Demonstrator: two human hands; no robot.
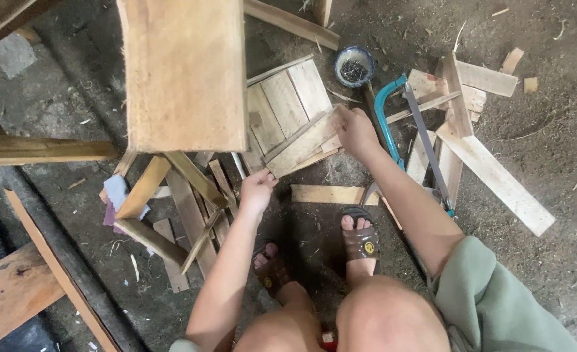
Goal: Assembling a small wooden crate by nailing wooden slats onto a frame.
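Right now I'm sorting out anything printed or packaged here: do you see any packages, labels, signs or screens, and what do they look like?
No packages, signs or screens in view.
Small round yellow emblem: on the strap of the brown sandal under the right knee.
Matching yellow emblem: on the other brown sandal, beside the left forearm.
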